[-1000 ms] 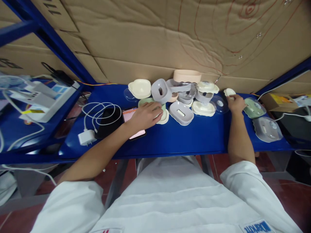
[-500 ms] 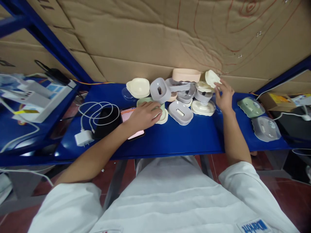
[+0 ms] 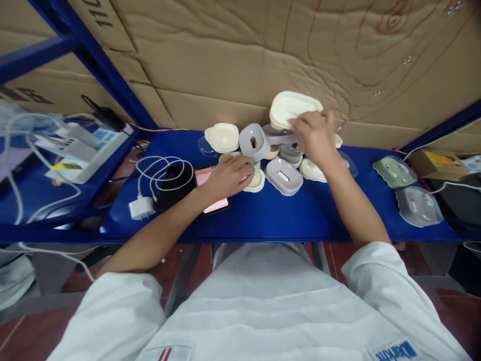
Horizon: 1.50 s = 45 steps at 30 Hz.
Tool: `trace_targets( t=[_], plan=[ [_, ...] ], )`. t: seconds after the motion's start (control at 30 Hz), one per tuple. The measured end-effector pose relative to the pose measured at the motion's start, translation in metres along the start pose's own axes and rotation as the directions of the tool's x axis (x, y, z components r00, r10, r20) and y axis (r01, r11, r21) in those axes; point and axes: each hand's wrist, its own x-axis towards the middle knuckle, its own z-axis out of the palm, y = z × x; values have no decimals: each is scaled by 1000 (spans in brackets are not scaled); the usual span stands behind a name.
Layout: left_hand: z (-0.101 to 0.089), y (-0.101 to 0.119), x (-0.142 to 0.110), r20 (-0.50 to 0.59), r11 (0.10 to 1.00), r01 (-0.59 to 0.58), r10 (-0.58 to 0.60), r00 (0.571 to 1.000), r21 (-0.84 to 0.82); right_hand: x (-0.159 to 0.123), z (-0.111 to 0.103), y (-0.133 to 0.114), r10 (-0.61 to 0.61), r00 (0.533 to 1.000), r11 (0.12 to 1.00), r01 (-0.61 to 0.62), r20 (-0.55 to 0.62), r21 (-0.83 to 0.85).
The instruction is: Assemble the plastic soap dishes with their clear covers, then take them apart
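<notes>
Over the glossy blue metal tabletop (image 3: 293,220), at the rear by the brown cardboard wall (image 3: 210,65), a cream-white plastic tray with rounded corners (image 3: 295,104) is in the right hand (image 3: 315,135), whose fingers grasp its near rim. It lies above a peach oval plastic box (image 3: 277,125), mostly covered; whether its weight rests there, I cannot tell.

Farther along, the left hand (image 3: 230,176) lies with loosely bent fingers on a pale green plastic dish (image 3: 257,165) and next to a flat cream plate (image 3: 257,182); whether it grips either, I cannot tell. Between the hands are a grey plastic holder with a dark opening (image 3: 255,142) and a shallow grey oval dish (image 3: 283,176) with a pale slot.

Beside the left forearm is a phone with a pink screen (image 3: 216,204), its text too small to read, then a white charger plug (image 3: 142,207).

Black print on the cardboard shows what looks like "110" at upper left. Blue lettering on the white chest patch (image 3: 394,351), cut off by the lower edge, seems to begin "Dark"; another patch (image 3: 165,354) bears red stripes.
</notes>
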Motion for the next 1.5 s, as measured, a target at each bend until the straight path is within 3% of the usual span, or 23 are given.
trace_targets(
  t=[0.13, 0.27, 0.47, 0.57, 0.63, 0.7, 0.73, 0.8, 0.83, 0.9, 1.0, 1.07, 1.2, 1.4, 1.5],
  plan=[
    [-2, -1, 0, -3, 999, 29, -29, 1000, 12, 53, 23, -25, -141, 990, 990, 140, 30, 19],
    [-3, -1, 0, 5, 999, 50, -50, 999, 20, 73, 31, -32, -155, 985, 988, 155, 78, 2],
    [-5, -2, 0, -27, 991, 116, -114, 993, 67, 45, 3, -30, -67, 995, 996, 62, 80, 62],
    [-5, -4, 0, -56, 986, 154, -150, 987, 68, 14, -18, -3, 21, 1000, 997, -22, 16, 73],
    [-5, -6, 0, -76, 982, 179, -174, 982, 53, -16, -26, 31, 169, 983, 985, -166, -72, 49],
    [-5, -6, 0, -81, 981, 188, -183, 980, 47, -55, -27, 74, 406, 896, 911, -411, -181, 8],
    [-4, -6, 0, -80, 981, 185, -181, 980, 51, -77, -25, 96, 537, 814, 834, -552, -222, -7],
    [-2, -6, 0, -76, 983, 174, -169, 983, 62, -120, -18, 137, 775, 576, 593, -805, -261, -13],
    [-1, -6, 0, -73, 984, 169, -164, 984, 63, -140, -15, 154, 826, 503, 518, -855, -254, -8],
    [1, -6, -1, -70, 984, 170, -166, 984, 48, -173, -8, 180, 891, 408, 416, -909, -200, 0],
    [2, -8, -1, -72, 982, 186, -184, 980, 21, -199, -5, 202, 935, 339, 339, -941, -102, -17],
    [2, -9, -1, -75, 982, 187, -184, 980, 33, -202, -6, 209, 943, 328, 326, -944, -57, -49],
    [2, -9, -1, -60, 983, 180, -177, 982, 43, -198, -7, 214, 931, 364, 360, -929, -28, -90],
    [1, -4, 0, -35, 982, 191, -191, 981, -6, -195, 1, 206, 908, 412, 414, -910, 76, -17],
    [0, -4, 0, -49, 985, 173, -172, 984, 17, -190, 7, 200, 919, 392, 393, -919, 47, -20]
  ],
)
